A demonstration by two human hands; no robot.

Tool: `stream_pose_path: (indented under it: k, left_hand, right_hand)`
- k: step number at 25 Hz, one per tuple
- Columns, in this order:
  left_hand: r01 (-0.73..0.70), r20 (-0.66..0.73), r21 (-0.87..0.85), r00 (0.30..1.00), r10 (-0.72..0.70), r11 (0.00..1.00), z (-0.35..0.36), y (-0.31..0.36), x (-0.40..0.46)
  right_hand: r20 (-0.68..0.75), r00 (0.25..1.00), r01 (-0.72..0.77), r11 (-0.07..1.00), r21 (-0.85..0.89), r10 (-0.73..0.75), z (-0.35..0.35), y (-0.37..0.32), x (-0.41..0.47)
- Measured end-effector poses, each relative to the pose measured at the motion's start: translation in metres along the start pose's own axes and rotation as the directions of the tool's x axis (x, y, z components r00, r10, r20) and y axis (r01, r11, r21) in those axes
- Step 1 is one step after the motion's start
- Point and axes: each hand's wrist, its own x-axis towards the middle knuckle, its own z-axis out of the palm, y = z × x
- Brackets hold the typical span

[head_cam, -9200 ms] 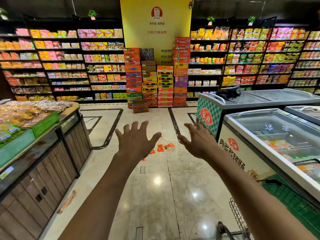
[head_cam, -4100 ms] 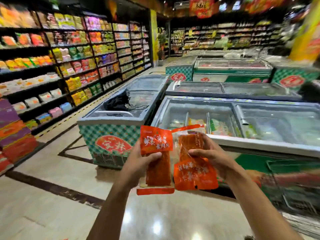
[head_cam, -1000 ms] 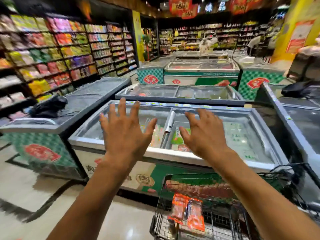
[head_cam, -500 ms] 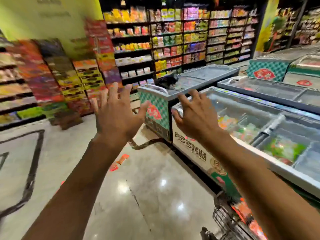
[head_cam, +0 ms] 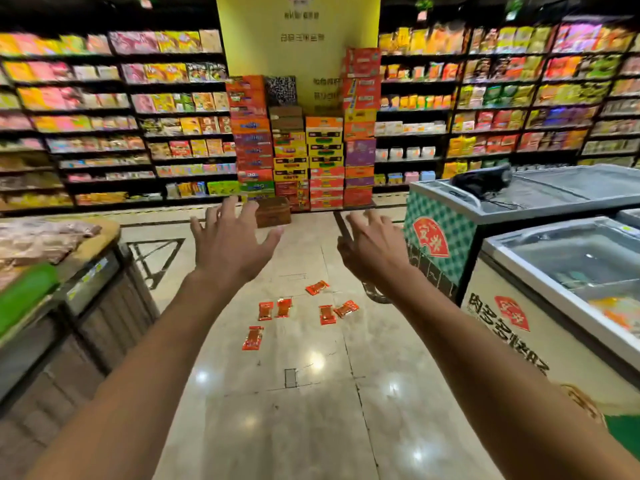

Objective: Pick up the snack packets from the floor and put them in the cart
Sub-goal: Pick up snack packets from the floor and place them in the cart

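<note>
Several orange snack packets lie scattered on the shiny tiled floor ahead of me, between my two outstretched arms. The nearest packet lies a little to the left, and the farthest one sits toward the back. My left hand is held out at chest height with fingers spread and nothing in it. Level with it, my right hand is also spread and holds nothing. Both hands are well above and beyond the packets. The cart is out of view.
Two chest freezers line the right side, with a black bag on the far one. A wooden display counter with wrapped goods stands at the left. Stacked cartons and a brown box stand ahead before stocked shelves.
I have turned left from the freezers and cart to face the aisle. The packets on the floor are now in front of me. Both hands stay spread and hold nothing.
</note>
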Motion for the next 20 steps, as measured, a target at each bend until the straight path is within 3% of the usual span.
stream_pose_path:
  k: [7, 13, 20]
  left_hand:
    - [0.046, 0.048, -0.033, 0.998, -0.045, 0.998, 0.044, -0.091, 0.034]
    - [0.008, 0.009, -0.054, 1.0, -0.008, 0.999, 0.121, -0.106, 0.089]
    - [0.03, 0.06, -0.045, 0.998, -0.027, 0.999, 0.239, -0.126, 0.207]
  right_hand:
    - [-0.012, 0.998, 0.066, 0.998, -0.018, -0.066, 0.061, -0.062, 0.047]
    - [-0.067, 0.994, 0.091, 0.996, -0.025, -0.092, 0.142, -0.068, 0.121]
    - [0.02, 0.997, 0.072, 0.996, 0.055, -0.073, 0.256, -0.058, 0.255]
